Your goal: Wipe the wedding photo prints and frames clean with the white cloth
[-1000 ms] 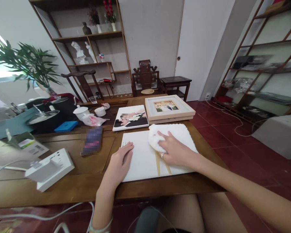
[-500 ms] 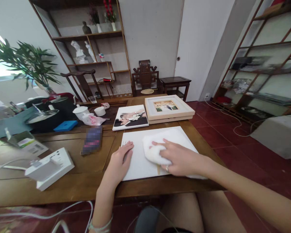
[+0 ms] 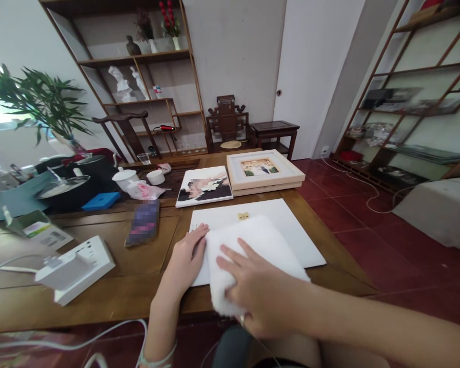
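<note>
Right hand (image 3: 256,292) is flat on the white cloth (image 3: 253,234), fingers spread, not gripping, cloth stretching ahead of the fingertips. Left hand (image 3: 184,259), fingers straight, pins the white board (image 3: 291,221) just left of it.

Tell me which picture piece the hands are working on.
The blank white panel: left hand on its left edge, right hand pressing a white cloth onto it. The photo print and framed photo lie untouched behind.

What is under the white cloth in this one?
The white cloth lies on the flat white panel on the wooden table, with the right hand pressing on top. The panel's near edge, beneath cloth and hand, is covered.
</note>
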Demonstrator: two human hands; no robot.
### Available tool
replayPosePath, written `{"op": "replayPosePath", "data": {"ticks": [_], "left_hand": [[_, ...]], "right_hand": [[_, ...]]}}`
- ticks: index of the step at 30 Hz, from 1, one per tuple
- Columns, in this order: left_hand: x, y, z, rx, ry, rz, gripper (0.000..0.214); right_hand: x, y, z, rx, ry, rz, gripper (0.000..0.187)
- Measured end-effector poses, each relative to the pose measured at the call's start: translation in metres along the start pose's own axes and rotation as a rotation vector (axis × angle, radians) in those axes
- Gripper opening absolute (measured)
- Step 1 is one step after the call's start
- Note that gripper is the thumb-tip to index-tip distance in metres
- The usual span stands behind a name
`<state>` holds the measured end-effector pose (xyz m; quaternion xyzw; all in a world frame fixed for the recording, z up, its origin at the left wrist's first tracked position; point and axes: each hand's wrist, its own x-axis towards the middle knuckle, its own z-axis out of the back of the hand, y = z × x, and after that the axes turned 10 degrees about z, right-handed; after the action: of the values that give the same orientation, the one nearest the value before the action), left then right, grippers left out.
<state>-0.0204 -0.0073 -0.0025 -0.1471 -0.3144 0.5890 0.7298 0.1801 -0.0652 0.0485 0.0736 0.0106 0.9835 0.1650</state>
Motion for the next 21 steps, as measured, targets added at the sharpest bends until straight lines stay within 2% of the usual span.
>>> {"op": "replayPosePath", "data": {"ticks": [2,4,8,12,15,17,21], "left_hand": [[0.000,0.000,0.000,0.000,0.000,-0.008,0.036],[0.000,0.000,0.001,-0.003,0.002,-0.009,0.036],[0.000,0.000,0.001,0.001,0.004,0.008,0.036],[-0.001,-0.002,0.003,0.017,-0.025,0.003,0.039],[-0.002,-0.005,0.005,0.002,-0.078,-0.035,0.043],[-0.003,-0.007,0.007,-0.020,-0.100,-0.049,0.046],[-0.005,-0.009,0.010,-0.066,-0.100,-0.024,0.051]], "right_hand": [[-0.006,0.011,0.001,0.028,0.002,0.043,0.023],[-0.010,0.009,0.002,0.068,-0.007,0.041,0.024],[-0.005,-0.026,0.005,0.105,-0.018,-0.115,0.023],[0.012,-0.066,0.000,0.020,-0.070,-0.290,0.021],[0.026,-0.074,-0.006,-0.005,-0.103,-0.342,0.024],[0.032,-0.065,-0.009,-0.016,-0.105,-0.260,0.024],[0.030,-0.032,-0.006,0.006,-0.082,0.136,0.020]]}}
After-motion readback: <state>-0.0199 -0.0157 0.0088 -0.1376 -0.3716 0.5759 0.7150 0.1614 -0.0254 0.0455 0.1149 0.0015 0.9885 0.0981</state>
